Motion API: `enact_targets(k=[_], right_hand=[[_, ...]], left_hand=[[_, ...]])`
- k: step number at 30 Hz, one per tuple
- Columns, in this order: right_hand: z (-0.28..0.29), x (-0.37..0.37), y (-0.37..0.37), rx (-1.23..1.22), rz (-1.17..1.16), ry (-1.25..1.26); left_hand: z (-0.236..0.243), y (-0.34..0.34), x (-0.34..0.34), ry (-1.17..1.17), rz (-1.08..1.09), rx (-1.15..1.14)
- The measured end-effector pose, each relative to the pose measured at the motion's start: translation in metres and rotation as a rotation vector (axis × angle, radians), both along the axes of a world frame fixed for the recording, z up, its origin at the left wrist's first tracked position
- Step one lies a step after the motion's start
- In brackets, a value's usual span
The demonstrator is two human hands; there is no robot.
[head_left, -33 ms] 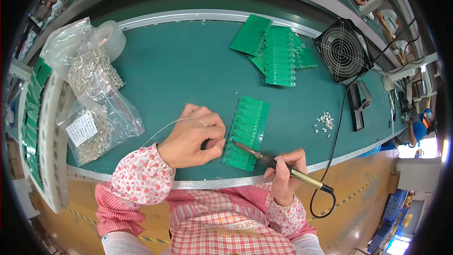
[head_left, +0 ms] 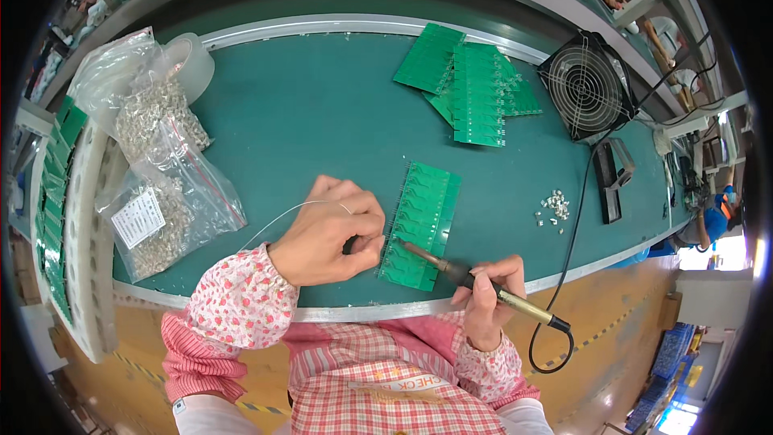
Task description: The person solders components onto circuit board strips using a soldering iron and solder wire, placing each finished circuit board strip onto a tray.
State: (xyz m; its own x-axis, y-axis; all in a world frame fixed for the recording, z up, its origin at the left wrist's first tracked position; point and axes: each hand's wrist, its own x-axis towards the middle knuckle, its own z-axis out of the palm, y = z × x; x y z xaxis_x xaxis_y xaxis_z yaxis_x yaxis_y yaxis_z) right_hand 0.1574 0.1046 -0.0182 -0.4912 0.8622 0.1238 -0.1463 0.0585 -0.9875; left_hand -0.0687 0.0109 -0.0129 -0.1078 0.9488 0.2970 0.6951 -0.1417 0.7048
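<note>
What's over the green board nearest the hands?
The right hand holds the soldering iron across the lower part of the green board; whether its tip touches is unclear. The iron hides a strip of the board, which hides the tabletop underneath.

Lettering [head_left: 403, 385] on an apron [head_left: 354, 416], print on a bag's [head_left: 203, 203] label [head_left: 137, 218].
Capitals cross the checked apron, partly lost in its folds; the white label on the lower clear bag bears dark lines too small to read.
</note>
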Motion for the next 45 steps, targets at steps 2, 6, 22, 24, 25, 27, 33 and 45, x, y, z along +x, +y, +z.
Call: enact_targets(k=[2,6,22,24,25,27,33,45], right_hand=[[0.0001,0.0011,0.0001,0.001,0.011,-0.019],[0.0002,0.0001,0.0018,0.056,0.043,-0.069],[0.0001,0.0005,0.0018,0.162,0.11,-0.075],[0.0001,0.0002,0.0016,0.155,0.091,-0.085],[0.0002,0.0002,0.0015,0.163,0.107,-0.071],[0.0004,-0.0001,0.0015,0.159,0.088,-0.084],[0.0,0.0001,0.0015,0.129,0.097,-0.046],[-0.0006,0.002,0.0016,0.11,0.055,-0.054]], left_hand=[[-0.0003,0.0009,-0.0001,0.012,0.002,0.011],[0.001,0.0016,-0.0007,0.018,0.0,0.019],[0.0002,0.0018,0.0003,0.039,-0.003,0.004],[-0.0002,0.0017,0.0008,0.041,0.0,0.001],[-0.0002,0.0018,0.0012,0.044,0.003,0.0],[-0.0002,0.0023,0.0017,0.05,0.004,0.002],[0.0006,0.0025,0.0009,0.039,0.009,0.007],[0.0015,0.0029,0.0008,0.008,0.017,-0.023]])
